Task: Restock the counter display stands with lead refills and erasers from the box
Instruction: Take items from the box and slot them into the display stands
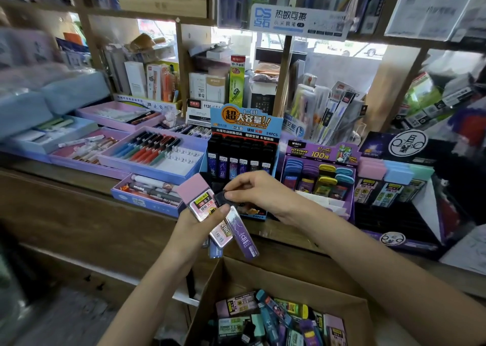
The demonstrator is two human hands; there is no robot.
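My left hand [207, 220] grips a fan of lead refill cases: a pink-capped one [197, 197] on top, another pink one [222, 234] below it and a blue one [215, 249] underneath. My right hand [252, 189] pinches the black cap of a purple refill case [243, 236] that hangs from the same bundle. Both hands are just in front of the blue display stand [243, 120] holding black-capped refill tubes [238, 163]. The cardboard box [236, 274] with several mixed refill cases and erasers [278, 319] sits below, at the bottom of the view.
A purple display [319, 180] with rounded refill cases stands right of the blue stand, then a dark stand [394, 185] with pastel-capped cases. Pen trays [155, 152] fill the counter at left. The wooden counter edge [92, 188] runs across. Shelves of stock rise behind.
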